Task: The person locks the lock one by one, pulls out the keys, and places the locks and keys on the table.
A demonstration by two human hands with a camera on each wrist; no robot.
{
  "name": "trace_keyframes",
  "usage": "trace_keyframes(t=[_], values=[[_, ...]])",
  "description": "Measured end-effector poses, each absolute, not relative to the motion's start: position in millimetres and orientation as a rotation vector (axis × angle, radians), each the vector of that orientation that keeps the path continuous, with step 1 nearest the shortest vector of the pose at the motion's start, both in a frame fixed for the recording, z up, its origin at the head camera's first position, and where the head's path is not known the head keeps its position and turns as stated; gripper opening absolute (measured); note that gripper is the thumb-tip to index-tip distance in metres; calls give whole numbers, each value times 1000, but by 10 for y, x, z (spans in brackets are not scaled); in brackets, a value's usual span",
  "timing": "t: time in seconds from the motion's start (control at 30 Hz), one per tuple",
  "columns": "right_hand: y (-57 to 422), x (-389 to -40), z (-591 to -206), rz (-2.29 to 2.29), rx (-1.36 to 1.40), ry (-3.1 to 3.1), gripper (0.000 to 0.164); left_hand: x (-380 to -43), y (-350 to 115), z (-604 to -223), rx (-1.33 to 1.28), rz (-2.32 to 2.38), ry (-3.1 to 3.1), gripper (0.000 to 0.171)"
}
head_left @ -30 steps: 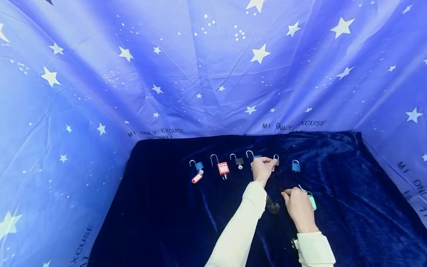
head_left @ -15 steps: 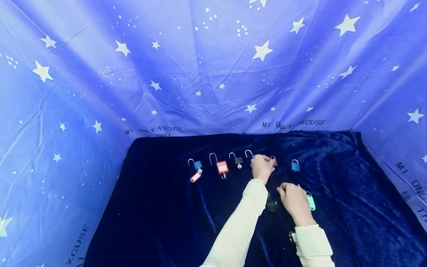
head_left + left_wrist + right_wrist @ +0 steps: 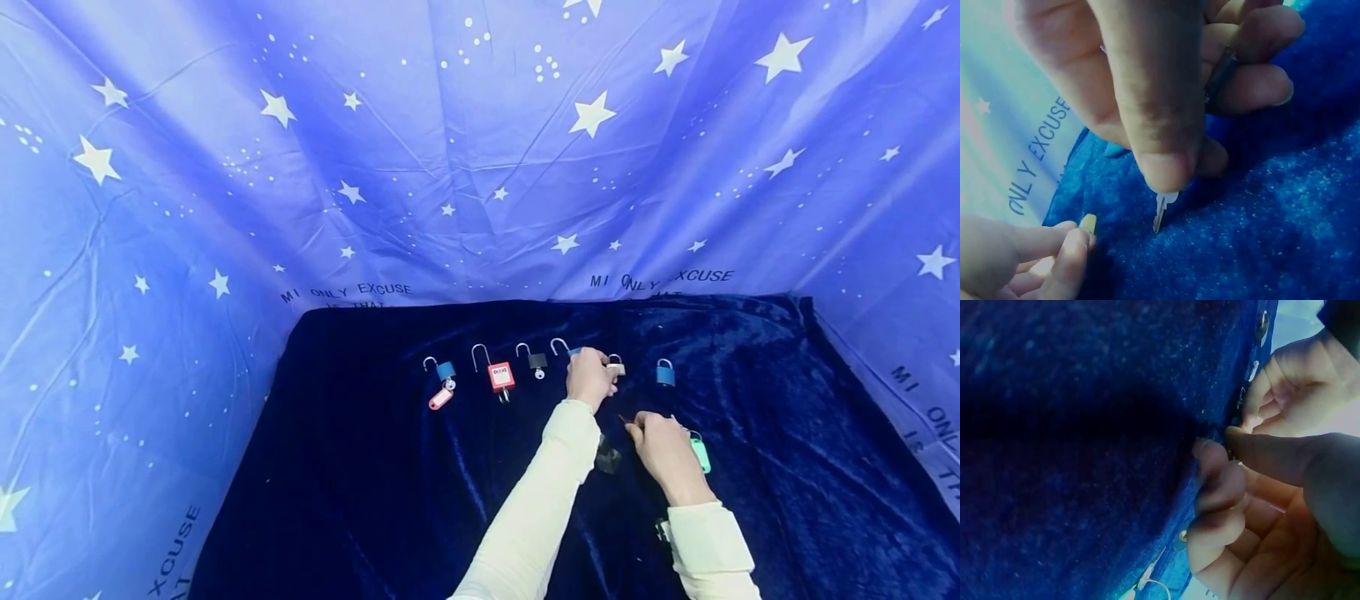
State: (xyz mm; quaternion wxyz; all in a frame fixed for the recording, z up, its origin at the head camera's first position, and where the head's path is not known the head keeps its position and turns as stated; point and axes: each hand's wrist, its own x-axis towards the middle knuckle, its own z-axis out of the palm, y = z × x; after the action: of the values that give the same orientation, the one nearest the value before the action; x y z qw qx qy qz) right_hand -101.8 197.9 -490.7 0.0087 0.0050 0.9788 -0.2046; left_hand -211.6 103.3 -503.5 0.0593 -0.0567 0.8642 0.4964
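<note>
Brass padlock [image 3: 617, 370] turned, L hand [image 3: 591, 377] pinching it

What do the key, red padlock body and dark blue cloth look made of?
Key: likely metal; silvery, notched edge. Red padlock body: smooth, even red; plastic or coated metal, can't tell. Dark blue cloth: probably velvet; soft pile with streaky sheen.

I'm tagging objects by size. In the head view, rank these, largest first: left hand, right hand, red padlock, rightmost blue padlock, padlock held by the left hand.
Right hand
Left hand
Red padlock
Unranked: rightmost blue padlock, held padlock; they look close, and fingers partly cover the latter.
</note>
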Motion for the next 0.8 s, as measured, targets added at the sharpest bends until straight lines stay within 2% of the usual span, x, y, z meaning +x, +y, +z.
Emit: trace_keyframes(t=[0.17, 0.8], values=[[1980, -1027, -4885, -594, -22, 3045, 25, -2085, 989, -5049, -154, 1571, 2582, 18], [1945, -998, -4942, -502, 20, 3081, 18, -1937, 611, -5081, -37, 1698, 2649, 14]])
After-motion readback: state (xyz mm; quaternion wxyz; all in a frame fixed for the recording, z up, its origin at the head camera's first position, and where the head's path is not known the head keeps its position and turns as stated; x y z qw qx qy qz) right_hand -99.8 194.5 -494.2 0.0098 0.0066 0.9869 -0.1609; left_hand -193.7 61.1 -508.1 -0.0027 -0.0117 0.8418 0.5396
